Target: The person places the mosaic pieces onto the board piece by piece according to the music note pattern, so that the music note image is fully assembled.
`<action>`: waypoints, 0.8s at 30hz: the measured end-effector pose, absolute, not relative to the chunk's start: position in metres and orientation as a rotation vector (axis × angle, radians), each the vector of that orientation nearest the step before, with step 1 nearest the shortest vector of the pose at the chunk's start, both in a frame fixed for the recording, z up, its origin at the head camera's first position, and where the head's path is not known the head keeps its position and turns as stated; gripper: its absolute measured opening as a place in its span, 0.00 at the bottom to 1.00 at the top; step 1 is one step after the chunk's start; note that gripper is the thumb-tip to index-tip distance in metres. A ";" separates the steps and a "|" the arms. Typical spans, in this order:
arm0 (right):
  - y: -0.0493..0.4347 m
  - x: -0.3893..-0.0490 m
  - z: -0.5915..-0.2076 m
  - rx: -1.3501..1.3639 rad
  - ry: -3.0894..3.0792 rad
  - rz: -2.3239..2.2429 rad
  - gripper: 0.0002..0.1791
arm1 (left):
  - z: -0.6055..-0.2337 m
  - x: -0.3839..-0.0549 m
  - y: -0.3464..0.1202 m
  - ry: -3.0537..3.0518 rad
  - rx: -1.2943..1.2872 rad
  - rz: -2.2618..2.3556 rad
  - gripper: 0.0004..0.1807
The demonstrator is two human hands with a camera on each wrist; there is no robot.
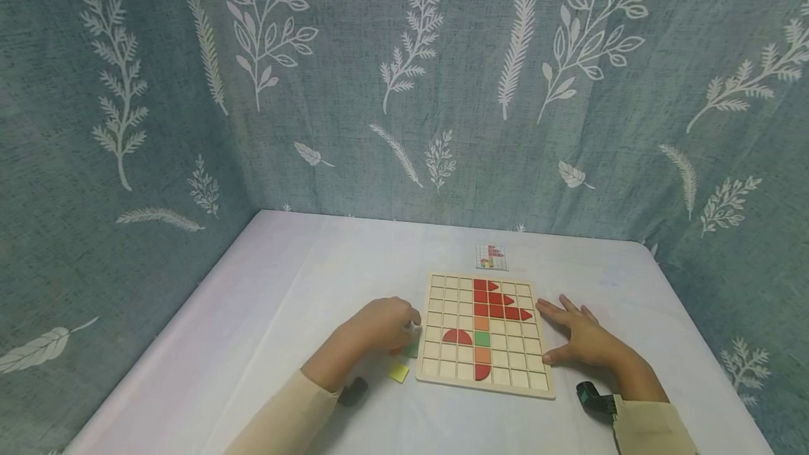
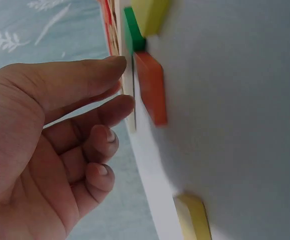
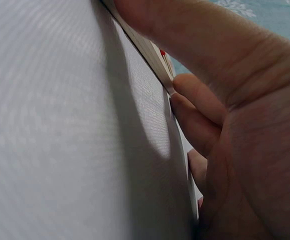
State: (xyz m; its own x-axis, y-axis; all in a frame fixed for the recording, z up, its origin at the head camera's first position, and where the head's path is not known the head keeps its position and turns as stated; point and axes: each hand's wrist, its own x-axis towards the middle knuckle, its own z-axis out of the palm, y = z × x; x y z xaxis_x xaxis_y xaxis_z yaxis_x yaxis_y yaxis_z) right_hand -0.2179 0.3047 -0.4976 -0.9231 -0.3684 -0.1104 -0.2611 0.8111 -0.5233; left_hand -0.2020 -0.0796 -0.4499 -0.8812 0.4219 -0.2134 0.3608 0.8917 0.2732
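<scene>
A wooden grid board (image 1: 515, 364) lies on the table, with red, orange and green tiles in some of its squares. My left hand (image 1: 381, 324) hovers at the board's left edge; its fingers are loosely bent, with nothing between thumb and index finger. Just past those fingertips in the left wrist view are an orange tile (image 2: 152, 90), a green tile (image 2: 134, 32) and a yellow tile (image 2: 151, 15). Spread out along the board's right side is my right hand (image 1: 584, 335), its thumb and index finger against the edge.
Behind the board lies a small pattern card (image 1: 491, 258). One yellow tile (image 1: 398, 371) sits left of the board's near corner. Another yellow piece (image 2: 192, 215) appears low in the left wrist view. Patterned cloth (image 1: 354, 90) hangs around the white table (image 1: 303, 265).
</scene>
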 end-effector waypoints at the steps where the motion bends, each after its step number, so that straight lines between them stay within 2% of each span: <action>1: 0.305 -0.218 -0.498 -0.486 2.787 -0.763 0.66 | -0.450 -0.202 -0.082 2.790 0.576 0.321 0.21; 4: 0.306 -0.220 -0.500 -0.480 2.784 -0.757 0.66 | -0.450 -0.201 -0.087 2.788 0.534 0.303 0.24; 24: 0.306 -0.219 -0.501 -0.533 2.799 -0.752 0.65 | -0.454 -0.196 -0.101 2.749 0.513 0.325 0.16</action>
